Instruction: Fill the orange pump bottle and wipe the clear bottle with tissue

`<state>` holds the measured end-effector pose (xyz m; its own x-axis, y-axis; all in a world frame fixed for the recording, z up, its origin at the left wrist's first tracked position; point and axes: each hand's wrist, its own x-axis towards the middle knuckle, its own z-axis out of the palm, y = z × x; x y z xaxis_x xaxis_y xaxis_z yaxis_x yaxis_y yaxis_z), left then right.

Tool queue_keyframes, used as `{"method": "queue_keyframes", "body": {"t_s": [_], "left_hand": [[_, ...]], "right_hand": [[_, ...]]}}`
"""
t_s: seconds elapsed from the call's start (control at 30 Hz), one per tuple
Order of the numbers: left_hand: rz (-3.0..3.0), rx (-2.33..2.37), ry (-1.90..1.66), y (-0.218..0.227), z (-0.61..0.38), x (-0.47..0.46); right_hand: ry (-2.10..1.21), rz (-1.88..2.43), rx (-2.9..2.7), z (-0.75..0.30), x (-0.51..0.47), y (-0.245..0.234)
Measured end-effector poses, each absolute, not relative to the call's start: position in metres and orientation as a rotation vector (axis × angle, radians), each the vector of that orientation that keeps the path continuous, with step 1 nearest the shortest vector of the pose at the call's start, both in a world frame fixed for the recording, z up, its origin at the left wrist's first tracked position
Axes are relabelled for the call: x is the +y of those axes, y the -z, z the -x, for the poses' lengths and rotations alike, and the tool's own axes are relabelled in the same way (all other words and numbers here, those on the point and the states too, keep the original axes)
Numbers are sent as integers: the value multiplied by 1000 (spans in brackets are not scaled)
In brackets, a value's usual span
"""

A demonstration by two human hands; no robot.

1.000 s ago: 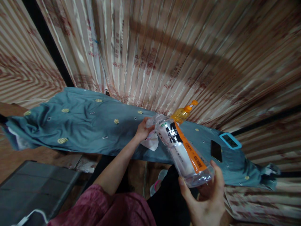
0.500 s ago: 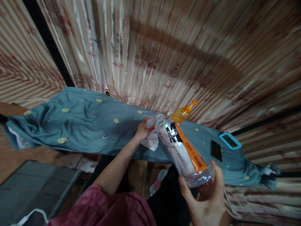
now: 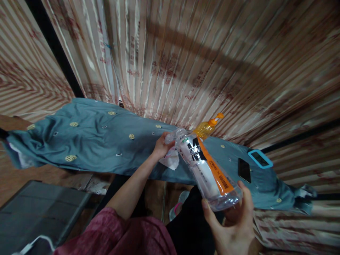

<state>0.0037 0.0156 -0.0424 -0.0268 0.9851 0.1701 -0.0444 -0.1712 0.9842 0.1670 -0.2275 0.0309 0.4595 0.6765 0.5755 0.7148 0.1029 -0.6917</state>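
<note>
A clear plastic bottle point(image 3: 208, 170) with a silver, black and orange label lies tilted across my view, its neck toward the upper left. My right hand point(image 3: 233, 221) grips its base, thumb on one side and fingers on the other. At the neck end, my left hand point(image 3: 161, 146) is closed around the clear top piece; whether that is a cap or the bottle's mouth is hard to make out. Just below my left hand, a crumpled white tissue point(image 3: 170, 160) rests on the cloth. Behind the bottle stands an amber pump bottle point(image 3: 205, 129) with an orange top, partly hidden.
A blue-green patterned cloth point(image 3: 92, 141) covers the long narrow board. Toward its right end lie a black phone point(image 3: 244, 170) and a blue-framed device point(image 3: 260, 159). A grey panel point(image 3: 39, 212) with a white cable point(image 3: 39, 241) is at lower left. Striped curtains hang behind.
</note>
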Motion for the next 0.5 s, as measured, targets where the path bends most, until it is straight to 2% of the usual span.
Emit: {"method": "queue_keyframes", "body": {"t_s": [0.5], "left_hand": [[-1294,1098,-1361,47,-3,18]], "right_hand": [[-17,1602,-1217,-166,-227,-32]]}}
